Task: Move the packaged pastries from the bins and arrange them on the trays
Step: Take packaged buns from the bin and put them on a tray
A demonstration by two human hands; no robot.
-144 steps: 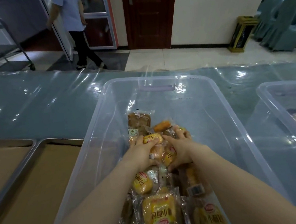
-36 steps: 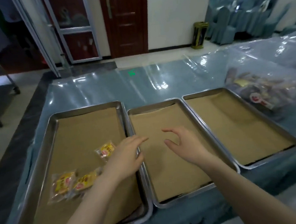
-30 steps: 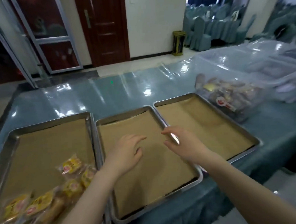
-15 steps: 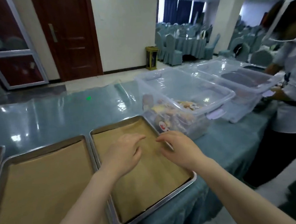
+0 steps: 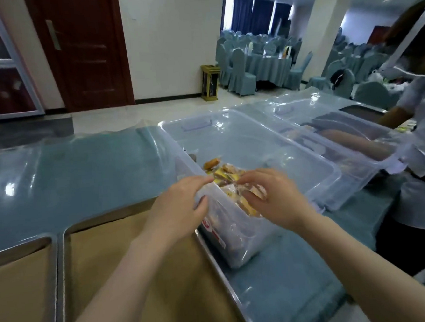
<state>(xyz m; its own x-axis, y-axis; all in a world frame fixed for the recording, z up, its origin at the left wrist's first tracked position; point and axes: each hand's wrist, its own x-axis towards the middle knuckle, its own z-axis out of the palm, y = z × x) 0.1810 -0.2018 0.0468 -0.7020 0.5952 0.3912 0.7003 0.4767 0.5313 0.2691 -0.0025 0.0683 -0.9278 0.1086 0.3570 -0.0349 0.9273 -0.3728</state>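
Between both hands, in the clear bin point(image 5: 204, 133), lie the packaged pastries point(image 5: 226, 173); their red labels blur unreadably. The left hand point(image 5: 179, 203) reaches straight-fingered over the rim, empty. The right hand point(image 5: 271, 197) curls onto packets, grasp uncertain. Half a second ago both hovered over the tray point(image 5: 126, 242).

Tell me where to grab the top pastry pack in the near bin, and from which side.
Pinch the wrapper edge of the top pack, coming down from above: it lies exposed on the pile, and the bin walls block a sideways approach.

left hand point(image 5: 182, 208) and right hand point(image 5: 275, 198) stretch forward close together, palms down, fingers loosely bent.
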